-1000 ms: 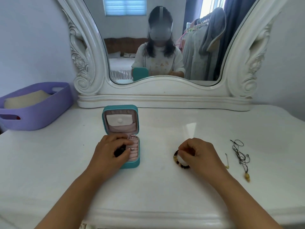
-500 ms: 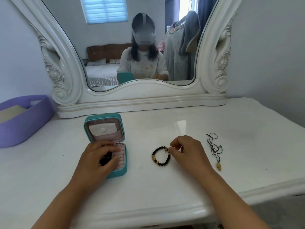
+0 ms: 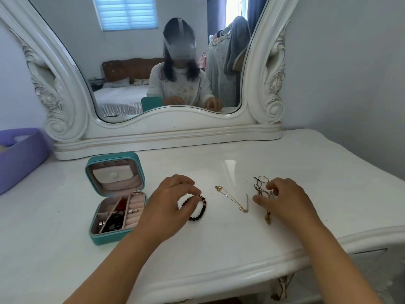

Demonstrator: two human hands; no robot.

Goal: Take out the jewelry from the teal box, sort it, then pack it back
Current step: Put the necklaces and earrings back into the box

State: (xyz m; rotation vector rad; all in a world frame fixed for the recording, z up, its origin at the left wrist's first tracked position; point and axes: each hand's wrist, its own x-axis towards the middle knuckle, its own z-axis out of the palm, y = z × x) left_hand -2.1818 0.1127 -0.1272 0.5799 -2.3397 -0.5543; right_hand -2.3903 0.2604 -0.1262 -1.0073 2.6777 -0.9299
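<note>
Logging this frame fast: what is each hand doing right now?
Left hand: pinching the black bead bracelet.
Right hand: fingers curled at the black cord necklace; its grip cannot be told.

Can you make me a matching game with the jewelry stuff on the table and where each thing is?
Things:
1. black bead bracelet
2. gold chain
3. black cord necklace
4. teal box

Places:
A. lies loose between the two hands
B. at the right hand fingertips
C. open, left of both hands
D. pinched by the left hand

Pairs: 1-D, 2-A, 3-B, 4-C
</note>
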